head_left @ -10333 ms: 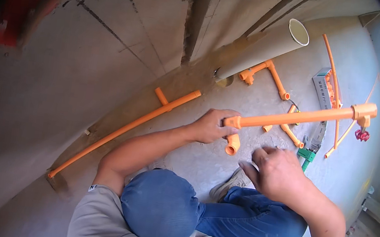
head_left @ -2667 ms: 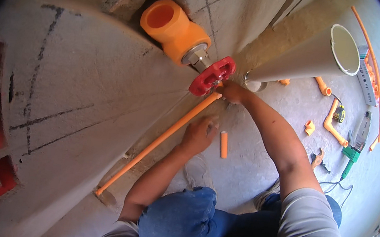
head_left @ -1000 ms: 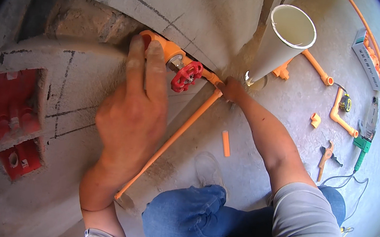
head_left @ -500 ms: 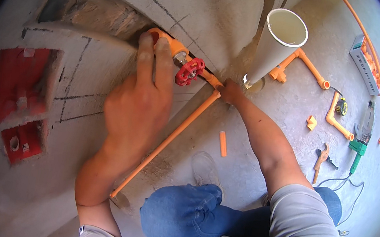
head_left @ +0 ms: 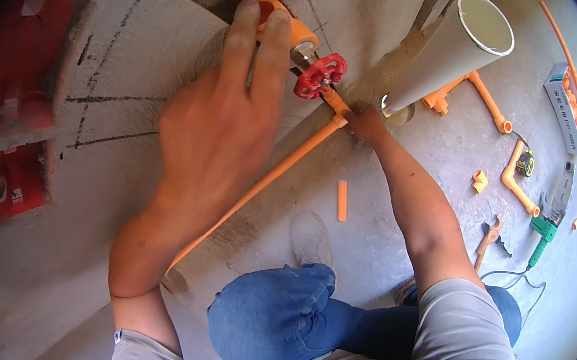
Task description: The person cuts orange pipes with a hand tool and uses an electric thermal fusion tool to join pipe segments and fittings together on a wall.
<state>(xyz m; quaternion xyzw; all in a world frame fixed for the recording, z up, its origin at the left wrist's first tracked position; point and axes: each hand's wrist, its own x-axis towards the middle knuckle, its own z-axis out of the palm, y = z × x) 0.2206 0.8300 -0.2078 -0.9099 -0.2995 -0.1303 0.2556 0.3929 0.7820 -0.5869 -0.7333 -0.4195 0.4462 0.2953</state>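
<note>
My left hand (head_left: 220,120) is raised along the wall, two long fingers laid over the open orange end of a valve (head_left: 292,33) and its thumb hidden. A red handwheel (head_left: 320,76) sticks out from the valve's metal stem. Just below the wheel, a short orange run meets a tee fitting (head_left: 339,116), and my right hand (head_left: 365,123) is closed around it at the foot of the wall, its fingertips partly hidden. From the tee a long orange pipe (head_left: 291,157) slants down toward me, passing behind my left wrist.
Beside my right hand stands a wide white pipe (head_left: 442,62). Rightward on the floor lie an orange offcut (head_left: 342,200), an elbow (head_left: 479,181), a pipe cutter (head_left: 490,239), a tape measure (head_left: 525,163), a green-handled pipe welder (head_left: 543,227) and a fittings box (head_left: 566,111). Red boxes (head_left: 26,72) sit in the wall.
The whole view has shifted, and the valve and handwheel now show higher and farther right. Both hands keep their places on the valve and the tee.
</note>
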